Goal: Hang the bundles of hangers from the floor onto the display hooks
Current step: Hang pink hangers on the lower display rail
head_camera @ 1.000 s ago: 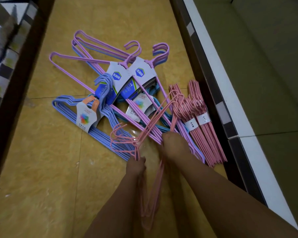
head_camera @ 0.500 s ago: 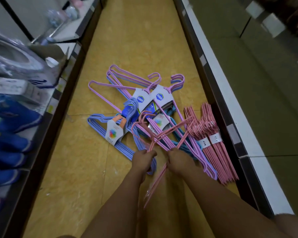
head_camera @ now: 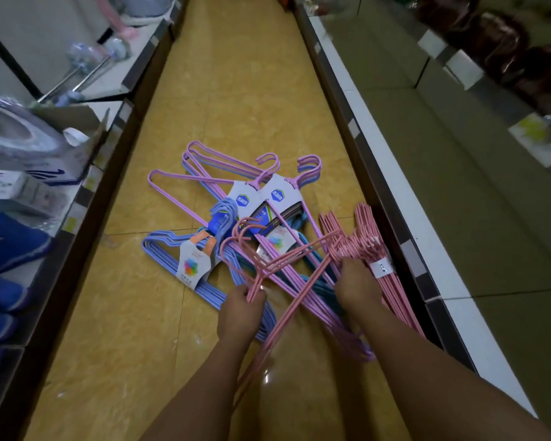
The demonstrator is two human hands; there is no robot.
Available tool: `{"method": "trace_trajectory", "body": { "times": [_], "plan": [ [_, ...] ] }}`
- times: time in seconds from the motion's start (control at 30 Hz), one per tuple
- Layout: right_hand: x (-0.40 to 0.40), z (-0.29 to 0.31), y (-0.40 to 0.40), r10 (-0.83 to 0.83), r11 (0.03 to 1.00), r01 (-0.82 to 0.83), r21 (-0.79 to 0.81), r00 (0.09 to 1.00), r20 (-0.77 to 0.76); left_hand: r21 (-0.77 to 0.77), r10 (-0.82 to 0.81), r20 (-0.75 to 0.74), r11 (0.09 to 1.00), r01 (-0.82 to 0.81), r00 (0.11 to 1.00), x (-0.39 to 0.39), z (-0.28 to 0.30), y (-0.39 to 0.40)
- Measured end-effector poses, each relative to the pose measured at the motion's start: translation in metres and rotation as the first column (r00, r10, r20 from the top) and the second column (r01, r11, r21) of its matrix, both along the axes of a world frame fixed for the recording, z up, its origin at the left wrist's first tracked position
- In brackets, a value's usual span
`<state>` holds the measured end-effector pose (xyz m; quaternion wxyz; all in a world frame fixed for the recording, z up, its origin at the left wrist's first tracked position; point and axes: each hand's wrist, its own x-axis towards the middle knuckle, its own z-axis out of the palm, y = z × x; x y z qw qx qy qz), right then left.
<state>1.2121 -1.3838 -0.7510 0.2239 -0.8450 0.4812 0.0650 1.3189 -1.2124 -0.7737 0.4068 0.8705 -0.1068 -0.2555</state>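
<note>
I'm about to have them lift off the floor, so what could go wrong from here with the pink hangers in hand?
1. The left hand grips loose pink hangers that fan out over the purple bundles; their hooks could snag and drag the pile up.
2. The right hand reaches onto the banded pink bundles by the shelf base; a partial hold might spill them.

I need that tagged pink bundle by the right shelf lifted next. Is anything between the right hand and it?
Nothing visible does. The right hand is already at the pink bundle, fingers on its wires beside the white tag. Whether it grips them cannot be told. The left hand holds loose pink hangers that cross in front.
</note>
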Motion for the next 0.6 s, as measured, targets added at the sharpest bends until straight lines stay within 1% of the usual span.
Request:
{"method": "trace_trajectory", "body": {
  "times": [0.07, 0.23, 0.3, 0.37, 0.43, 0.53, 0.6],
  "plan": [
    [0.0, -0.005, -0.006, 0.049, 0.999, -0.049, -0.003, 0.999, -0.004, -0.048, -0.004, -0.03, 0.999, 0.003, 1.0, 0.0, -0.007, -0.002],
    [0.009, -0.014, -0.013, 0.09, 0.996, -0.09, 0.002, 0.994, 0.056, -0.148, 0.027, -0.091, 0.988, -0.041, 0.995, -0.003, -0.02, -0.016],
    [0.014, -0.014, -0.015, 0.078, 0.997, -0.076, -0.034, 0.996, 0.052, -0.166, 0.033, -0.101, 0.985, -0.05, 0.994, -0.007, -0.024, -0.023],
    [0.018, -0.017, -0.018, 0.083, 0.991, -0.081, -0.104, 0.997, 0.007, -0.213, 0.028, -0.104, 0.976, -0.05, 0.994, -0.012, -0.025, -0.031],
    [0.024, -0.02, -0.022, 0.056, 0.991, -0.059, -0.122, 0.998, -0.028, -0.259, 0.013, -0.094, 0.965, -0.037, 0.995, -0.017, -0.022, -0.04],
    [0.037, -0.029, -0.029, -0.023, 0.998, 0.021, -0.064, 0.999, -0.041, -0.309, -0.001, -0.143, 0.95, -0.044, 0.99, -0.019, -0.018, -0.053],
    [0.045, -0.033, -0.032, -0.09, 0.996, 0.09, -0.01, 0.995, -0.038, -0.308, -0.02, -0.151, 0.951, -0.028, 0.988, -0.017, -0.021, -0.057]
  ]
}}
